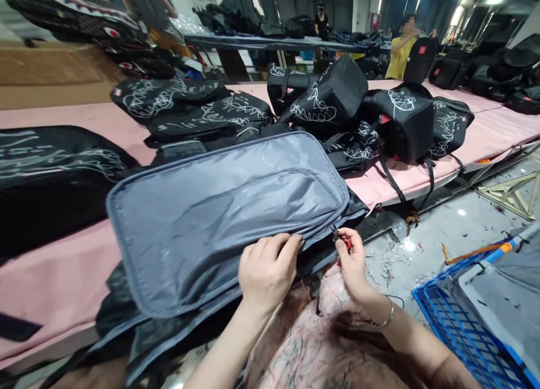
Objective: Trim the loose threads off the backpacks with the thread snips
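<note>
A black backpack (219, 209) lies opened out in front of me, its grey lining facing up and its piped edge forming a rounded rectangle. My left hand (270, 265) is closed on the near edge of the lining, fingers curled over the fabric. Close to the bag's right corner, my right hand (352, 259) pinches small red-handled snips (345, 244), mostly covered by the fingers. The dark tip of the snips is beside the seam; whether it touches the fabric I cannot tell.
Black backpacks with white line drawings (320, 102) crowd the pink-covered table (485, 130). Another black bag (54, 180) lies at left. A blue crate (455, 321) stands on the floor at right, near thread scraps. A person in yellow (396, 57) handles a bag farther back.
</note>
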`<control>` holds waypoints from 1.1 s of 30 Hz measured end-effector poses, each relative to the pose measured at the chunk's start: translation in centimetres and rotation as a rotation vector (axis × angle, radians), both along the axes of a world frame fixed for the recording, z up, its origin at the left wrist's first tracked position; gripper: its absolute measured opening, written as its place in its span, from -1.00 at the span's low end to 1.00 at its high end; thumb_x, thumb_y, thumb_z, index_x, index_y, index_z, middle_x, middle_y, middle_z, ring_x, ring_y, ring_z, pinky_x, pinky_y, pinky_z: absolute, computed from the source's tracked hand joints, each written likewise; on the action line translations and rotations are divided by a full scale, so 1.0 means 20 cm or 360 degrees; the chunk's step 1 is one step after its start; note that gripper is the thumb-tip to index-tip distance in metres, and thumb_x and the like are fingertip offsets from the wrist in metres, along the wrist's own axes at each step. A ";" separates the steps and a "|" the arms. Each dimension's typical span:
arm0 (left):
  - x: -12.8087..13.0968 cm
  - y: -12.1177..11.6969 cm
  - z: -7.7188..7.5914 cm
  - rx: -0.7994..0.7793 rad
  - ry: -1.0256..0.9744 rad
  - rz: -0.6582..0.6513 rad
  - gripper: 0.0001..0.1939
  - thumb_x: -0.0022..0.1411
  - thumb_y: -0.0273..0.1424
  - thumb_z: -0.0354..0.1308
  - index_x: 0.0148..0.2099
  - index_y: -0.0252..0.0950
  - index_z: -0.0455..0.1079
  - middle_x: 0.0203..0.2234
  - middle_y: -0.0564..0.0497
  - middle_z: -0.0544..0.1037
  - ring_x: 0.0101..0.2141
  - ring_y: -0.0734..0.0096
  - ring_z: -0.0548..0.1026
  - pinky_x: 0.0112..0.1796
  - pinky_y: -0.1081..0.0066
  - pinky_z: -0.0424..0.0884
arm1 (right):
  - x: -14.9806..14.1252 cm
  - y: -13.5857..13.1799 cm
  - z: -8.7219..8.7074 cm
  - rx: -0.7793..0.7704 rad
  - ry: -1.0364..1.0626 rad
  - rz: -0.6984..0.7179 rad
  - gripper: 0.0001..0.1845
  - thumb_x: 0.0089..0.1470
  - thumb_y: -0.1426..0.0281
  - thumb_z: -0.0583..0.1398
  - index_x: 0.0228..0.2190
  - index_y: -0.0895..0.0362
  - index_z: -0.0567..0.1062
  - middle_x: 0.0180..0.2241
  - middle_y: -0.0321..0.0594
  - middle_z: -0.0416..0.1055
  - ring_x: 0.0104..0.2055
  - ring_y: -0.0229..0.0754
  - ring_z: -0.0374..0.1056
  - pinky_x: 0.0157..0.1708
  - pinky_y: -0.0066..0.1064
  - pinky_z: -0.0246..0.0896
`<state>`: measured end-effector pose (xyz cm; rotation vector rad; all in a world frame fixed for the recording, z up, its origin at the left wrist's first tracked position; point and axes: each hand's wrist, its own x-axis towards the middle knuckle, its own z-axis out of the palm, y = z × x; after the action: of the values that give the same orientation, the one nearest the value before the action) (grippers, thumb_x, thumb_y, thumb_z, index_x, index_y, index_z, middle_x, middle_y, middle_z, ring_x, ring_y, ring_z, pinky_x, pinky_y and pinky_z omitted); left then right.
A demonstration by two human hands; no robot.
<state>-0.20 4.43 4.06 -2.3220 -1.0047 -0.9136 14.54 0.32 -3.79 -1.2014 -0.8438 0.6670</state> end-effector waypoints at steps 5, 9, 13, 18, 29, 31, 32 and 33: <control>0.01 0.04 0.07 -0.0501 -0.0097 0.0093 -0.84 0.18 -0.40 0.01 -0.36 -0.28 0.41 -0.47 0.00 0.54 -0.43 0.35 0.44 -0.39 0.42 0.24 | -0.02 0.00 -0.03 0.0067 -0.0279 -0.0062 -0.79 0.03 0.39 0.15 -0.22 0.10 0.37 -0.28 -0.21 0.38 -0.26 -0.23 0.34 -0.25 -0.38 0.27; 0.01 0.09 0.19 -0.1228 -0.0106 0.0203 -0.80 0.12 -0.36 -0.03 -0.45 -0.22 0.39 -0.57 0.09 0.52 -0.54 0.40 0.42 -0.49 0.47 0.21 | -0.03 0.02 -0.01 0.0244 -0.0599 -0.0191 -0.89 0.07 0.42 0.12 -0.28 0.11 0.38 -0.31 -0.18 0.39 -0.23 -0.19 0.33 -0.21 -0.31 0.26; 0.02 0.11 0.27 -0.1449 -0.0106 0.0243 -0.79 0.06 -0.34 -0.05 -0.49 -0.21 0.38 -0.65 0.11 0.49 -0.61 0.41 0.38 -0.52 0.46 0.17 | -0.03 0.03 0.04 0.0344 -0.0757 -0.0230 -0.88 0.09 0.44 0.12 -0.26 0.11 0.38 -0.31 -0.16 0.39 -0.22 -0.18 0.33 -0.21 -0.29 0.26; 0.03 0.10 0.28 -0.1467 -0.0144 0.0267 -0.78 0.05 -0.32 -0.06 -0.50 -0.21 0.38 -0.63 0.08 0.50 -0.59 0.38 0.39 -0.51 0.46 0.18 | -0.03 0.02 0.07 0.0377 -0.0828 -0.0248 -0.87 0.10 0.45 0.12 -0.25 0.12 0.38 -0.32 -0.15 0.40 -0.25 -0.18 0.34 -0.25 -0.31 0.28; 0.01 0.09 0.24 -0.1434 -0.0152 0.0264 -0.80 0.09 -0.32 -0.02 -0.45 -0.21 0.40 -0.54 0.09 0.53 -0.51 0.38 0.44 -0.48 0.46 0.21 | -0.05 0.07 0.08 0.0452 -0.1078 -0.0416 -0.91 0.10 0.45 0.11 -0.34 0.10 0.42 -0.39 -0.16 0.43 -0.31 -0.18 0.37 -0.28 -0.29 0.27; -0.01 0.08 0.21 -0.1294 -0.0211 0.0169 -0.81 0.12 -0.32 -0.01 -0.44 -0.21 0.40 -0.52 0.09 0.54 -0.48 0.39 0.45 -0.47 0.47 0.24 | -0.04 0.06 0.08 0.0439 -0.1014 -0.0359 -0.91 0.10 0.46 0.10 -0.37 0.10 0.42 -0.40 -0.18 0.43 -0.32 -0.18 0.37 -0.28 -0.29 0.26; -0.01 0.07 0.19 -0.1194 -0.0245 0.0095 -0.81 0.14 -0.33 0.00 -0.43 -0.22 0.40 -0.50 0.08 0.53 -0.46 0.40 0.45 -0.46 0.47 0.26 | -0.03 0.05 0.07 0.0416 -0.0929 -0.0307 -0.91 0.09 0.45 0.10 -0.37 0.09 0.42 -0.39 -0.18 0.43 -0.31 -0.18 0.36 -0.27 -0.29 0.26; -0.02 0.06 0.17 -0.1076 -0.0276 0.0006 -0.81 0.16 -0.33 0.01 -0.41 -0.23 0.39 -0.49 0.07 0.53 -0.44 0.40 0.46 -0.43 0.47 0.28 | -0.02 0.04 0.06 0.0376 -0.0813 -0.0249 -0.92 0.08 0.44 0.11 -0.36 0.10 0.41 -0.39 -0.19 0.42 -0.30 -0.18 0.36 -0.26 -0.29 0.27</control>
<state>-0.62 5.61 7.53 -2.8048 -1.5847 -0.8780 14.11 1.03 -2.53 -1.2218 -1.2006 0.1209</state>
